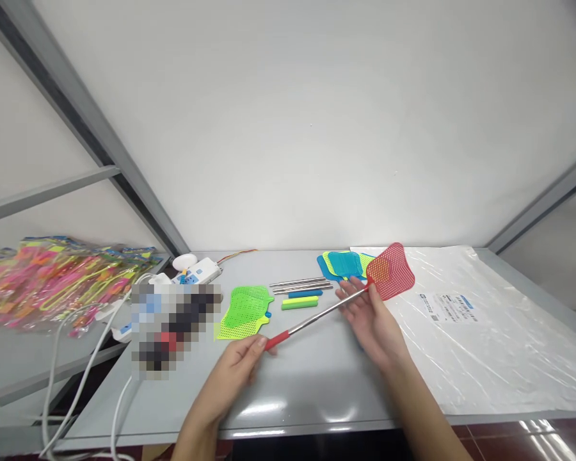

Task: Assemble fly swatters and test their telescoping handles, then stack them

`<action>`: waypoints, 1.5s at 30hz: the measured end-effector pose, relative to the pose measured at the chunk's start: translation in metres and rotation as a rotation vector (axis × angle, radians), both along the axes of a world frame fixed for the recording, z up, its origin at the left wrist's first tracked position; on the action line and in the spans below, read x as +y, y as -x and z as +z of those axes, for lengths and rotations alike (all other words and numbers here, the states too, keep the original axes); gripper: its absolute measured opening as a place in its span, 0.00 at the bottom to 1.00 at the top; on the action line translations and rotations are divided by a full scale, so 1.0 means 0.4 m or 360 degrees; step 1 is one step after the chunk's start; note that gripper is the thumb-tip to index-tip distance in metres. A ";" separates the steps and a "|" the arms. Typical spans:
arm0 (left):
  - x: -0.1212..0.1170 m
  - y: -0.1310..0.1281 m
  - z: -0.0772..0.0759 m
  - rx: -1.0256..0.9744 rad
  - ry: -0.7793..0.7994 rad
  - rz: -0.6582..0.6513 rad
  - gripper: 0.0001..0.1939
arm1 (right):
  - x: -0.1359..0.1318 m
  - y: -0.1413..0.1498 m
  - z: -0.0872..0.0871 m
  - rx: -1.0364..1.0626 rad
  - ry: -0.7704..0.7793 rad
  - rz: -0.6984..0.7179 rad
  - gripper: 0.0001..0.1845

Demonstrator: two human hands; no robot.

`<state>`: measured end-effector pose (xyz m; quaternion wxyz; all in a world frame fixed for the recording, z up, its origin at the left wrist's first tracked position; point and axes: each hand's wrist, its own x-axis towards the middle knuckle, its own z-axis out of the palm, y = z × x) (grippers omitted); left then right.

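A red fly swatter with a telescopic metal rod and a red grip is held above the grey table. My left hand pinches the red grip at the rod's near end. My right hand holds the rod just below the red mesh head, fingers partly spread around it. Green mesh swatter heads lie to the left of the rod. Behind it lie loose metal rods, a blue grip and a green grip. Blue and green heads are stacked at the back.
Clear plastic bags cover the table's right part. A white power strip with cables sits at the back left, next to a blurred-out patch. A pile of packed colourful swatters lies on the lower shelf at left. A white wall stands behind.
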<state>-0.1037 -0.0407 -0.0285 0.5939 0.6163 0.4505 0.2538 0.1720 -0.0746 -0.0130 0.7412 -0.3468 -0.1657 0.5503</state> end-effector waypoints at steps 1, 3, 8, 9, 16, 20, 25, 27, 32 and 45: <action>-0.008 -0.019 -0.006 -0.0018 0.0038 -0.0052 0.24 | 0.006 0.002 0.004 -0.0044 -0.0036 -0.0162 0.19; -0.024 -0.056 -0.015 -0.0092 0.0130 -0.0110 0.24 | 0.013 0.001 0.017 -0.0187 -0.0100 -0.0465 0.15; -0.031 -0.106 -0.021 -0.0353 0.0308 -0.0010 0.23 | 0.005 0.006 0.047 -0.0510 -0.0109 -0.0732 0.13; -0.029 -0.110 -0.020 -0.0380 0.0326 0.0003 0.22 | 0.001 0.012 0.047 -0.0565 -0.0100 -0.0735 0.13; -0.040 -0.140 -0.005 -0.0525 0.0466 -0.0018 0.21 | -0.016 0.095 0.029 -0.0924 -0.0025 -0.0441 0.16; -0.053 -0.145 -0.013 -0.0578 0.0484 -0.0007 0.21 | -0.010 0.090 0.027 -0.0885 -0.0006 -0.0228 0.16; -0.052 -0.126 -0.017 -0.0480 0.0392 0.0053 0.22 | 0.020 0.001 0.039 -0.0278 -0.0136 -0.0077 0.25; -0.049 -0.119 -0.011 -0.0391 0.0331 0.0069 0.22 | 0.033 -0.030 0.053 -0.0095 -0.0150 -0.0236 0.24; -0.050 -0.130 -0.008 -0.0320 0.0300 0.0060 0.23 | 0.047 -0.033 0.091 -0.0221 -0.0133 -0.0549 0.19; -0.068 -0.200 -0.019 -0.0542 0.0556 -0.0199 0.19 | 0.021 -0.050 0.082 -0.0445 -0.0036 -0.0322 0.21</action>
